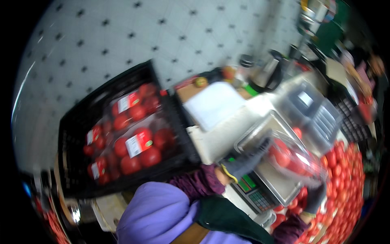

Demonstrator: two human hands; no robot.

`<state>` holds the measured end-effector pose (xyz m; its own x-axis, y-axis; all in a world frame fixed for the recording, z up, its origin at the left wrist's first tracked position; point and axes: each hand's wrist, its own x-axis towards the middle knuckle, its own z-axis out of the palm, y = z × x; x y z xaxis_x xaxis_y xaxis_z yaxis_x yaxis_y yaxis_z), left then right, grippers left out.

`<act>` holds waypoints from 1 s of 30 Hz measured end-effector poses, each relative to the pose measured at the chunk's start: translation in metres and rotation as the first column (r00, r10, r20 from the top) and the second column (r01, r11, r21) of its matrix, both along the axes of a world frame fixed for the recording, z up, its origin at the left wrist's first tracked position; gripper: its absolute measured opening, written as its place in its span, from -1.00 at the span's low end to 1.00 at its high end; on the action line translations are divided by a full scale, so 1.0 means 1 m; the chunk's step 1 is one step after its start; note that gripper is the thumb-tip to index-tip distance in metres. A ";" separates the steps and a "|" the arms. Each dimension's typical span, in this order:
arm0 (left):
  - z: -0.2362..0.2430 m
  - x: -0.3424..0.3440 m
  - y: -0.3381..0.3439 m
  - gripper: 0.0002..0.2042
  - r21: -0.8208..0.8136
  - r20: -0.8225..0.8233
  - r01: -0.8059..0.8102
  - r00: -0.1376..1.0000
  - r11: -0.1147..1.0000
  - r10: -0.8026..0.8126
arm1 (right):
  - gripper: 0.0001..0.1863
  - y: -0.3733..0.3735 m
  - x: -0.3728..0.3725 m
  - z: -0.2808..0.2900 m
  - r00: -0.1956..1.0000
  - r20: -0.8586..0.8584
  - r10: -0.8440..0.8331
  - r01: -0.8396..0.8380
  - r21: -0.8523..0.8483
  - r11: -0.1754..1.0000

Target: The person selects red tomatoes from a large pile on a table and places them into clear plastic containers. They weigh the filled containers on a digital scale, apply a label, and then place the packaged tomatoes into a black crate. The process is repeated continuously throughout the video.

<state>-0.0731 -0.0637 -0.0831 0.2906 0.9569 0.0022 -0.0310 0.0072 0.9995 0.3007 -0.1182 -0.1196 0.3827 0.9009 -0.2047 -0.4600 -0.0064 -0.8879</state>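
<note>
A clear plastic box of tomatoes (290, 158) is between my two grey-gloved hands, over the metal pan (274, 173) of a weighing scale. My left hand (248, 158) grips the box's left end, its fingers stretched along the side and blurred. At the lower right end, my right hand (315, 198) holds the box from below, its fingers partly hidden. Nearest my left wrist is the scale's keypad and green display (248, 185). Loose tomatoes (345, 179) lie heaped to the right of my right hand.
At left, a black crate (185, 142) contains several labelled boxes of tomatoes (136, 148). Stacked clear plastic boxes (313, 107) stand beyond the scale. A white sheet stack (215, 103), a kettle (270, 71) and a jar (243, 67) are farther back. Another person (361, 69) is at far right.
</note>
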 end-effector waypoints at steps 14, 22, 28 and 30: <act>0.094 -0.081 -0.097 -0.11 -0.121 0.547 -0.021 0.833 0.992 0.085 | -0.61 -0.007 -0.100 0.099 0.743 0.626 0.237 -0.451 0.207 0.868; 0.180 -0.274 -0.219 -0.37 -0.100 0.443 -0.526 0.737 0.845 0.511 | -0.47 0.009 -0.395 0.214 0.254 -0.029 0.967 -0.939 0.232 0.254; 0.172 -0.432 -0.323 -0.34 0.135 -0.316 -0.835 0.474 0.534 0.821 | -0.59 0.015 -0.534 0.189 -0.303 -0.035 0.952 -0.902 0.333 -0.275; 0.150 -0.472 -0.337 -0.18 0.232 -0.819 -0.820 0.125 0.523 0.560 | -0.65 0.027 -0.515 0.199 -0.310 0.312 0.898 -0.907 0.187 -0.378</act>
<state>-0.5455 -0.4009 0.0667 -0.7470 0.6647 -0.0148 0.5486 0.6288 0.5510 -0.2147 -0.0915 0.0797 -0.9940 0.0490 0.0974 -0.1056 -0.2108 -0.9718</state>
